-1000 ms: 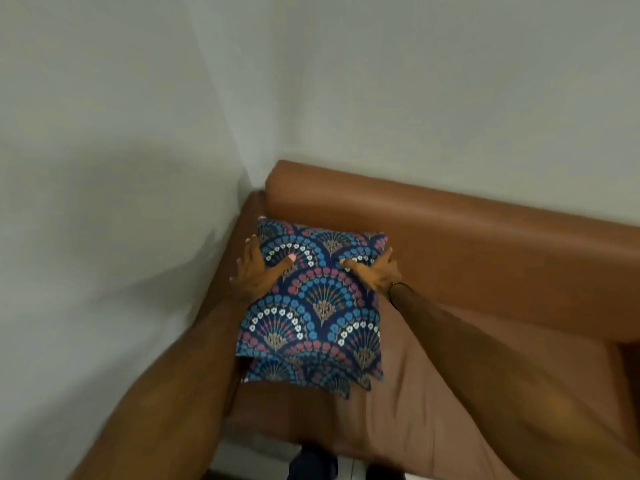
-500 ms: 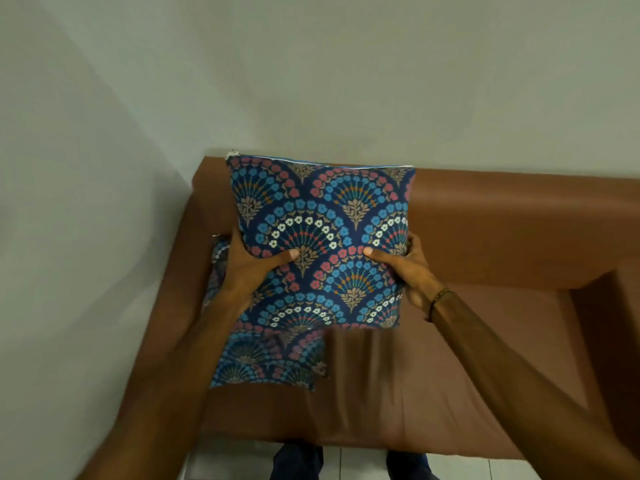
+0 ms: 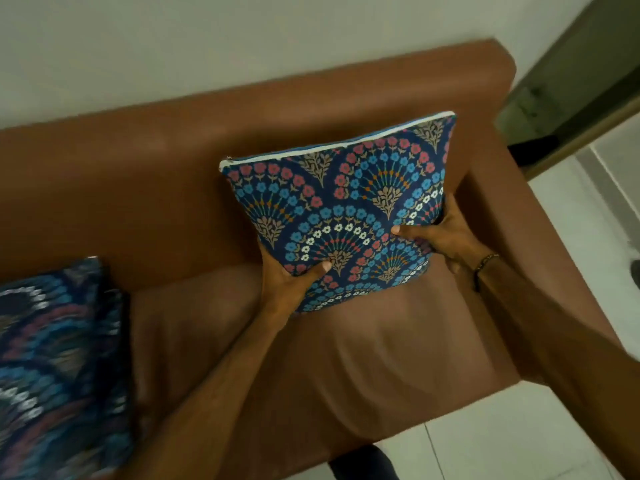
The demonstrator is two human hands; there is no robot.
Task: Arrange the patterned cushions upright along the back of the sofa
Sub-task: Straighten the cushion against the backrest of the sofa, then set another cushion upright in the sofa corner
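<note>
A dark blue patterned cushion (image 3: 346, 206) with red, blue and white fan motifs stands upright near the right end of the brown sofa (image 3: 145, 168), against its backrest, bottom edge on the seat. My left hand (image 3: 289, 278) grips its lower left corner and my right hand (image 3: 446, 233) grips its lower right side, thumbs on the front. A second patterned cushion (image 3: 59, 368) lies flat on the seat at the left, blurred and cut off by the frame edge.
The sofa's right armrest (image 3: 540, 244) rises just beside the held cushion. A white wall (image 3: 242, 36) runs behind the backrest. White floor tiles (image 3: 588, 209) and a dark doorway (image 3: 568, 98) are at the right.
Both hands lifted the top cushion off the stack at the left end and carried it rightwards to the right end of the sofa. The other cushion stayed on the left.
</note>
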